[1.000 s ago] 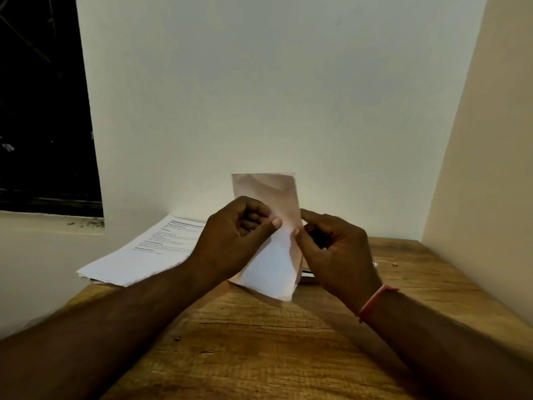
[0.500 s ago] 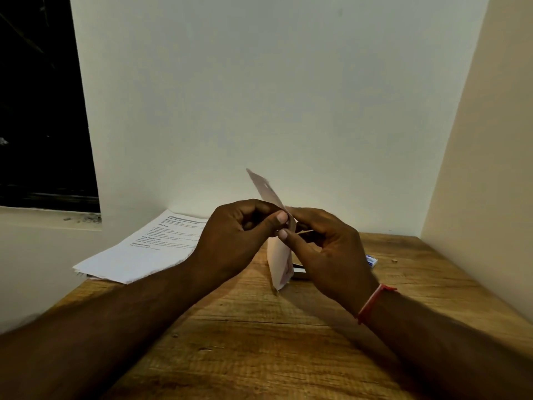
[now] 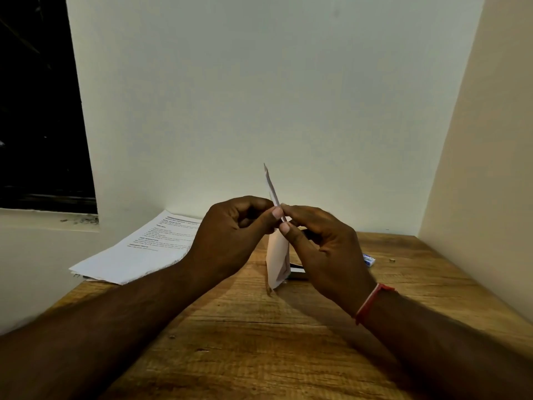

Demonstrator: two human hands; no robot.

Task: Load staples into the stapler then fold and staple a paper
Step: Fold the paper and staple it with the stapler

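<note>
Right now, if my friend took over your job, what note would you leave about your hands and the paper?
Left hand: pinches the folded paper between thumb and fingers.
Right hand: pinches the same paper from the other side.
Paper: held upright, edge-on to the camera, over the wooden table.
Behind it on the table: a dark tool, probably the stapler, mostly hidden; a small blue-and-white box to its right. Printed sheets lie at the left.
Done: paper is folded. Whether staples are loaded cannot be told.
To do, likely: crease the fold, staple it.
</note>
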